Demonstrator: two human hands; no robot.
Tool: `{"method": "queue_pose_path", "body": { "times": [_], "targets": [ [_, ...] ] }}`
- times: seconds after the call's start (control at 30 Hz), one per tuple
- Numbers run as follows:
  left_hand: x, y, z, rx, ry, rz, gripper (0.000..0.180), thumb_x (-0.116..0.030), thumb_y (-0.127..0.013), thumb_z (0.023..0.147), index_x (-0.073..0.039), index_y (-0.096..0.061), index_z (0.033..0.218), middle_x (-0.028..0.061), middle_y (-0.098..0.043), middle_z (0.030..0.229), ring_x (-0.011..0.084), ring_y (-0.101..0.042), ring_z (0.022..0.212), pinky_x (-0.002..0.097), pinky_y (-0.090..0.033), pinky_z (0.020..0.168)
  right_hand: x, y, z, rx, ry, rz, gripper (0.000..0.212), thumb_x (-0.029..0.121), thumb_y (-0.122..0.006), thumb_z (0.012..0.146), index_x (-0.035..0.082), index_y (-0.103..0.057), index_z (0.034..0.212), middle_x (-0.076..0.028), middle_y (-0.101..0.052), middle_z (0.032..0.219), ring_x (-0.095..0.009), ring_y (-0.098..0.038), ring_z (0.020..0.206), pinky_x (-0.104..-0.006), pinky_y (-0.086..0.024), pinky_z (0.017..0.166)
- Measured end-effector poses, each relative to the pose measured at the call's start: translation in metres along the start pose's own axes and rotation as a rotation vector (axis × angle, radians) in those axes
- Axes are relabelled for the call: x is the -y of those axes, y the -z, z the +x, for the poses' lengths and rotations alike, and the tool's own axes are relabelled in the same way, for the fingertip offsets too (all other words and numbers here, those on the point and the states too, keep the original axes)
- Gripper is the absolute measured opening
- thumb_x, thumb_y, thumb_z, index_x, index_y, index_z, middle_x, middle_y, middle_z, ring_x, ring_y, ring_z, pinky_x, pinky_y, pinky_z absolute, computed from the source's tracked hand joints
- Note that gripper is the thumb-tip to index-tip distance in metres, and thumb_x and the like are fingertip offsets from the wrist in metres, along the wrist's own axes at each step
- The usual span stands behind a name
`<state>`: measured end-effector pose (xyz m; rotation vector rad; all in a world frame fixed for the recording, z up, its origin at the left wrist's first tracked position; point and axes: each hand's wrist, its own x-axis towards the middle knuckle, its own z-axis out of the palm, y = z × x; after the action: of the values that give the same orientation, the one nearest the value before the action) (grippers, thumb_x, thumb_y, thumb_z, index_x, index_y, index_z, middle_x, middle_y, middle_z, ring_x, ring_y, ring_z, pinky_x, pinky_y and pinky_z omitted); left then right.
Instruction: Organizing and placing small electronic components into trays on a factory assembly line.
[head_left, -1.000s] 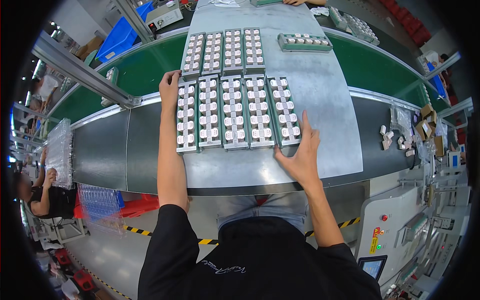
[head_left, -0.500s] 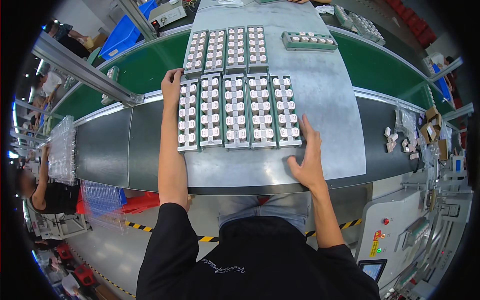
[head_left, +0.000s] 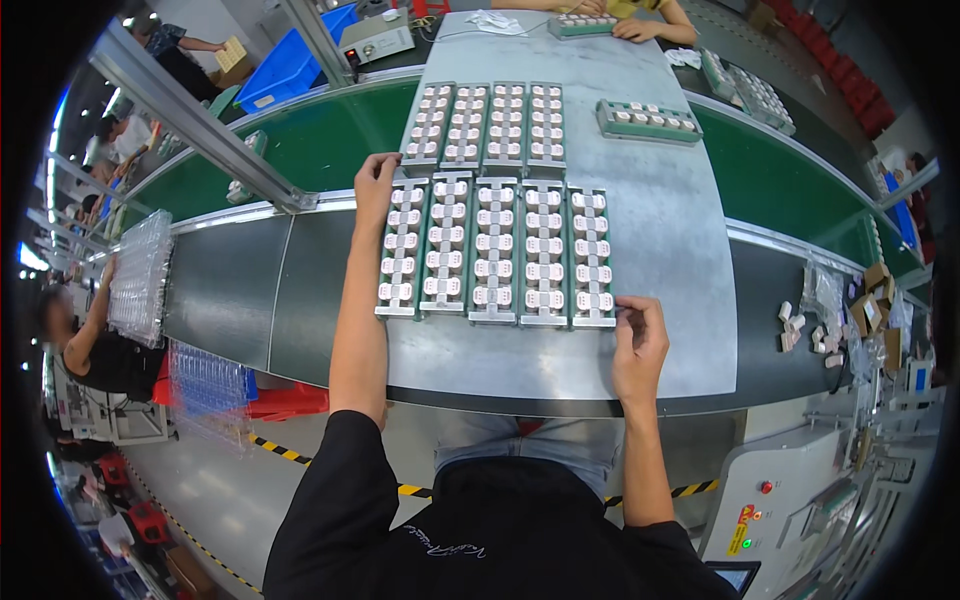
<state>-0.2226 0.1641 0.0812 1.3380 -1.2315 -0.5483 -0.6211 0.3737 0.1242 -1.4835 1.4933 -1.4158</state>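
Note:
Several narrow green fixture trays stand side by side in a front row, each holding a line of small white plastic parts with grey pieces between them. My left hand point(head_left: 376, 183) is closed at the far left corner of the leftmost front tray point(head_left: 400, 250), its fingertips bent against the edge. At the opposite end, my right hand point(head_left: 641, 350) pinches the near right corner of the rightmost front tray point(head_left: 592, 258). Behind them a second row of similar trays point(head_left: 468, 125) nearly touches the front row. All rest on a grey metal plate point(head_left: 665, 250).
Another loaded green tray point(head_left: 650, 122) lies crosswise at the far right of the plate. A co-worker's hand point(head_left: 637, 29) rests at the far edge. Loose white parts point(head_left: 792, 325) and plastic bags point(head_left: 823, 288) sit on the right. A metal post point(head_left: 200, 115) rises on the left.
My right hand has gone from open beside the rightmost tray to closed at its near corner. My left hand stays at the left edge. The whole view has shifted.

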Motion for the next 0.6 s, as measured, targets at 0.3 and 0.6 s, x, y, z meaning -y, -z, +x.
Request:
{"method": "queue_pose_path", "body": {
  "times": [0.3,0.6],
  "targets": [
    [-0.008,-0.010,-0.001,-0.013,0.028,0.001,0.020,-0.013,-0.057,0.093,0.003,-0.068,0.097,0.0105,-0.070,0.093,0.0154,-0.064,0.087,0.0270,-0.048,0.081,0.005,0.001,0.003,-0.024,-0.020,-0.024,0.015,-0.003,-0.051,0.088,-0.002,-0.061,0.100,-0.009,-0.060,0.090,-0.015,-0.055,0.078,-0.0283,-0.045,0.073],
    [0.017,-0.001,0.005,-0.071,-0.058,0.021,0.019,-0.016,-0.062,0.090,0.001,-0.068,0.095,0.0091,-0.068,0.089,0.0147,-0.062,0.084,0.0287,-0.049,0.077,0.002,-0.005,0.001,-0.023,-0.019,-0.016,0.013,-0.001,-0.050,0.088,-0.003,-0.059,0.097,-0.011,-0.060,0.089,-0.018,-0.057,0.081,-0.0296,-0.046,0.076]
  ]
}}
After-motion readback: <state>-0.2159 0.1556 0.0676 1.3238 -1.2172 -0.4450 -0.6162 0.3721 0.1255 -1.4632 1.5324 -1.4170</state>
